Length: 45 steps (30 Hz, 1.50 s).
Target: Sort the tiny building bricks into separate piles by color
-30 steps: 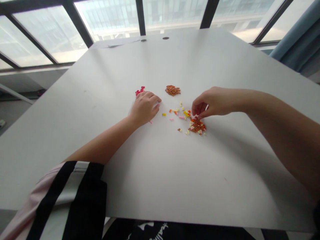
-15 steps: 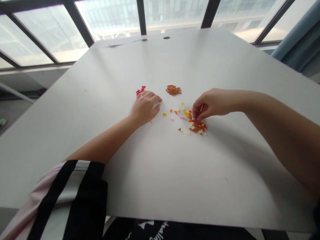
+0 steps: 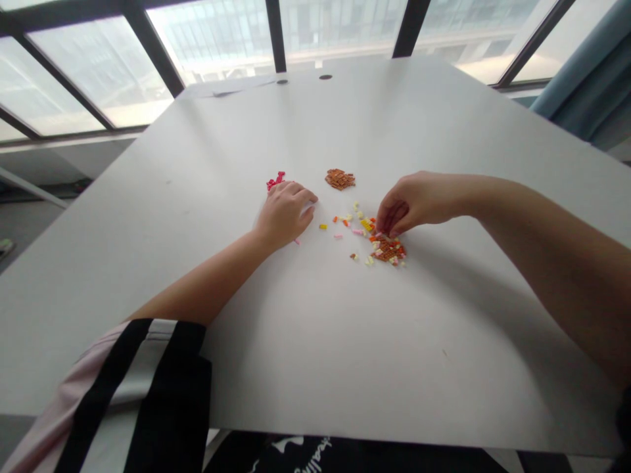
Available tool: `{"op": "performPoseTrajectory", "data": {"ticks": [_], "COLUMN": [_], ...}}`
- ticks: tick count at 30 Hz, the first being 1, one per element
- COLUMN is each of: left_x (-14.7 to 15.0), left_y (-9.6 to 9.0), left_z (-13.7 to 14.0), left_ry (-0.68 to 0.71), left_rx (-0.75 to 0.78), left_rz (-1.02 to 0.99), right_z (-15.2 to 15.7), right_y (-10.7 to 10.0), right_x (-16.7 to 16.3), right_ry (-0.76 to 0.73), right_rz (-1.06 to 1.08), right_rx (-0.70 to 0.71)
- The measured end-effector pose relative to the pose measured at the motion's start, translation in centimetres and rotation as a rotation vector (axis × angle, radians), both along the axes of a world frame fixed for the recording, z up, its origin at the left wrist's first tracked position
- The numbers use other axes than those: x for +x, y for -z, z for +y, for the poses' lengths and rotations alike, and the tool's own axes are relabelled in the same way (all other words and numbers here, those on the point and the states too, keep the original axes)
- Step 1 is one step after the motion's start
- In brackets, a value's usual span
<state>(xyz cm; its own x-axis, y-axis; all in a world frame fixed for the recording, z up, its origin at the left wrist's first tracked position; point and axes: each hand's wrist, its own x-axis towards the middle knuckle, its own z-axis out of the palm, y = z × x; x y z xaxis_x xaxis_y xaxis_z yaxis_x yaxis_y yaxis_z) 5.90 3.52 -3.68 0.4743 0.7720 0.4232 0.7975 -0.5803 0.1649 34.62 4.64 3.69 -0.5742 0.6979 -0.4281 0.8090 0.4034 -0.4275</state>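
Observation:
My left hand [image 3: 286, 210] lies on the white table [image 3: 315, 341] with its fingers loosely stretched and thumb apart. Just past its knuckles is a small heap of red toy bricks [image 3: 276, 180], partly covered by the hand. A pink piece [image 3: 297, 242] peeks out by the wrist side. My right hand [image 3: 407, 205] reaches down into a mixed pile of tiny bricks [image 3: 389, 251], brown, orange, cream and pink. Its thumb and fingers are pinched together at the pile's upper edge; what sits between the fingertips is too small to make out.
A separate heap of brown bricks [image 3: 340, 179] lies farther back between the hands. Loose pieces are scattered left of the mixed pile, among them a yellow brick [image 3: 323, 226] and a pink brick [image 3: 338, 236]. Windows and a blue curtain [image 3: 582, 85] border the table.
My right hand's fingers have shifted slightly at the pile's upper edge, still pinched. My left hand stays in place, and the view has moved a little.

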Motion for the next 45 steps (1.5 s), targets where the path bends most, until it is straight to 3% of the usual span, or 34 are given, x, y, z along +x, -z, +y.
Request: {"op": "performPoseTrajectory", "data": {"ticks": [6, 27, 45], "left_x": [0.0, -0.2, -0.1], "left_y": [0.0, 0.2, 0.0], "left_z": [0.0, 0.2, 0.1], "left_ry": [0.001, 0.01, -0.002], "left_rx": [-0.006, 0.009, -0.005], "left_rz": [-0.005, -0.003, 0.009], "right_z": [-0.2, -0.9, -2.8], "right_y": [-0.3, -0.4, -1.3], "right_x": [0.5, -1.0, -3.1], "right_ry": [0.028, -0.052, 0.01], "right_rz": [0.002, -0.11, -0.241], "right_rx": [-0.04, 0.094, 0.272]}}
